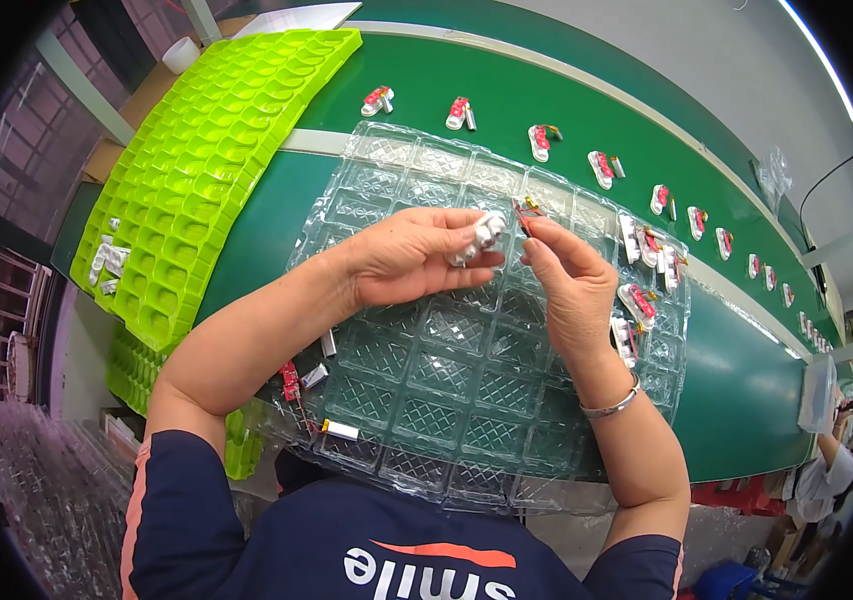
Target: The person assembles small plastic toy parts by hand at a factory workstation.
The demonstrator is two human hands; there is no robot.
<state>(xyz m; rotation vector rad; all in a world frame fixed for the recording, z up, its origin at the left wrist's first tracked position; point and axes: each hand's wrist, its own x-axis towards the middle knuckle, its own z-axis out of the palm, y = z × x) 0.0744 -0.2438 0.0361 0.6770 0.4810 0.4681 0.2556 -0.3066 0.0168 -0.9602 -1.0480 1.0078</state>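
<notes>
My left hand (pixel 406 258) is closed on a small white plastic casing (pixel 484 238), held above a clear compartmented tray (pixel 411 372). Close by on the right, my right hand (pixel 578 275) pinches a small circuit board with red wires (pixel 526 212) between thumb and fingertips. The two parts are apart. In the tray's right-hand compartments lie several white casings with red boards (pixel 636 303). Near the tray's lower left are a silver battery cell (pixel 340 430) with a yellow end and a red board (pixel 290 381) with wires.
A green conveyor belt (pixel 506 100) curves behind the tray, carrying spaced-out red-and-white assemblies (pixel 601 168). Lime-green cell trays (pixel 208 165) lean at the left, holding a few white parts (pixel 109 260). At the far right stand a clear bin (pixel 818 392) and another person (pixel 831 470).
</notes>
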